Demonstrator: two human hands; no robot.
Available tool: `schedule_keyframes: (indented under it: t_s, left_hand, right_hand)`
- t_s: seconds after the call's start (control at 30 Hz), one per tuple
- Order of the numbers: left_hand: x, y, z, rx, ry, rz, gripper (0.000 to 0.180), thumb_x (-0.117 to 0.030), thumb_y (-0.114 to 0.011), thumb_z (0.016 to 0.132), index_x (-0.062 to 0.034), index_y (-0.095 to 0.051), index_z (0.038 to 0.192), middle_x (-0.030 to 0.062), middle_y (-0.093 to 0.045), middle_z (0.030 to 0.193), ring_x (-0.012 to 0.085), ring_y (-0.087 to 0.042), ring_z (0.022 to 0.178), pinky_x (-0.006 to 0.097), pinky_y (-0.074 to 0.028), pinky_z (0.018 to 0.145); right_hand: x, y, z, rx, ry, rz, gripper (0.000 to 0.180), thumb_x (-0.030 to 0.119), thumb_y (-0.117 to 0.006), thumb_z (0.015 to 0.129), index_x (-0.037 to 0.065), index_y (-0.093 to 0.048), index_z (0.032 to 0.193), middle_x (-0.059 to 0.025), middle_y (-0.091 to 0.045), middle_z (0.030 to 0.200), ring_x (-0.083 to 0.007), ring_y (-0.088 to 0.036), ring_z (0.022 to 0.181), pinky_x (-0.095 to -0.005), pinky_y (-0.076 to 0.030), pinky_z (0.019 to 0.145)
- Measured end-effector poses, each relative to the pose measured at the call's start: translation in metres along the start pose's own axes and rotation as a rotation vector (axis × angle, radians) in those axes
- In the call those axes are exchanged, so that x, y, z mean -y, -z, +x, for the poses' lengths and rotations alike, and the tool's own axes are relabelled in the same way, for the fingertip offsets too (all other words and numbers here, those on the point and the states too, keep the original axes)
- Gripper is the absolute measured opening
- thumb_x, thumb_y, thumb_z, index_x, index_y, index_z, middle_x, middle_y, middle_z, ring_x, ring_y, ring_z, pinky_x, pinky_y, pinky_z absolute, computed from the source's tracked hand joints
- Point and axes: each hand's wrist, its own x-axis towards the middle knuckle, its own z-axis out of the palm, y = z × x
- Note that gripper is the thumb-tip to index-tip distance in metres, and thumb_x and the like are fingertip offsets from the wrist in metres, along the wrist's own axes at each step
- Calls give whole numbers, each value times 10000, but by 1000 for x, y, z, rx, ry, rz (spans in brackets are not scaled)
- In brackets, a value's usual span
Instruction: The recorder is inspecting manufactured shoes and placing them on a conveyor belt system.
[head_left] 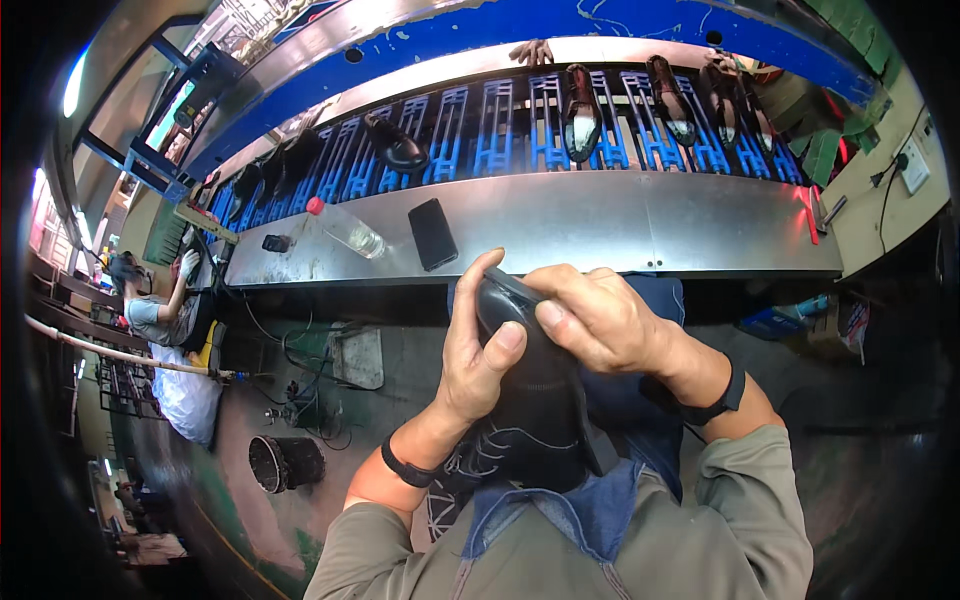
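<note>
A black lace-up shoe (535,390) is in front of my body, its toe pointing away from me and its laces near my apron. My left hand (472,345) wraps round the toe from the left, thumb on the upper and fingers on the far side. At the toe's right side, my right hand (605,318) pinches the dark sole edge, its fingers bent and pressed close. The sole's rim shows along the shoe's right side down to the heel. Parts of the fingertips are hidden behind the toe.
Across the bench's metal ledge (560,222) lie a phone (433,234), a clear bottle with a red cap (352,234) and a small black object (277,243). Beyond runs a blue slatted conveyor (495,125) carrying several shoes. Another person's hand (532,52) rests at its far side. A black bucket (287,464) stands on the floor.
</note>
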Motion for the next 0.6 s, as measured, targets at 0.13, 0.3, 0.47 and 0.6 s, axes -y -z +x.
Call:
schedule_keyframes:
  t_s: [0.13,0.3,0.47,0.6]
  left_hand:
    - [1,-5,-1,5,32,-72,854,-510,-651,897,-10,-322,1507,105,-521,1231,186,-491,1121,355,-385,1031]
    - [19,-4,-2,1,78,-117,828,-485,-634,912,-26,-304,1516,99,-507,1234,191,-485,1119,364,-374,1037]
    - [18,-6,-1,-33,144,-174,851,-501,-635,919,-14,-274,1516,98,-510,1204,187,-514,1109,353,-416,1008]
    - [30,-3,7,-19,150,-196,847,-502,-626,923,2,-272,1505,102,-532,1168,186,-554,1062,337,-455,960]
  right_hand:
    - [-3,-5,-4,-12,10,98,219,48,-599,917,-76,-572,1095,-152,-612,661,-335,-616,520,-418,-475,509]
    - [16,0,4,174,59,-278,356,198,-700,858,-80,-556,1027,-129,-564,577,-300,-611,496,-396,-463,468]
    - [12,7,-8,361,-175,-164,736,282,-747,820,-135,-420,1331,-178,-625,650,-344,-642,542,-418,-495,503]
    - [-7,-2,-36,243,-107,-54,773,234,-730,799,-169,-402,1372,-179,-646,681,-333,-664,575,-404,-517,524]
